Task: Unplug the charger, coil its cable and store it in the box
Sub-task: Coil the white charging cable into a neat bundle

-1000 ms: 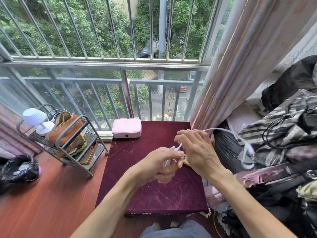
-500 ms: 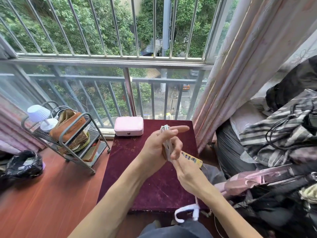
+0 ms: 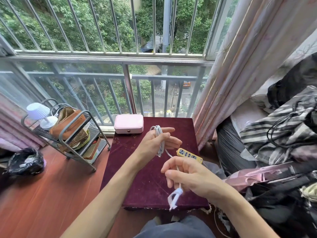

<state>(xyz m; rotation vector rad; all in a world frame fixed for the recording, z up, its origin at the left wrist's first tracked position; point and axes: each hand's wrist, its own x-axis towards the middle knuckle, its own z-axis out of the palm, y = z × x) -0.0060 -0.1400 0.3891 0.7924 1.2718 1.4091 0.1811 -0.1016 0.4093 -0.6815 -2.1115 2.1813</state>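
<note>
Coiling step in hand. White cable (image 3: 160, 141) is looped in several turns around the left hand (image 3: 157, 141), fingers spread flat as a former, so its grip is open with the loops hung on it. Right hand (image 3: 190, 176) has its grip closed on the free run of cable; the blurred white charger end (image 3: 175, 197) dangles below it, over the near edge of the surface (image 3: 137, 177).

Charger reads as already unplugged: yellow power strip (image 3: 189, 155) lies on the right side of the surface with nothing visibly in it.

Judged next: carry the tail up and over the left hand for another turn, then slip the coil off.

Pink box (image 3: 129, 124), lid shut, sits at the far left corner; it needs opening first.

Room: surface bare in the middle. Curtain (image 3: 240, 66) and heaped clothes (image 3: 277, 127) crowd the right; wire rack (image 3: 72, 133) stands apart at left.
</note>
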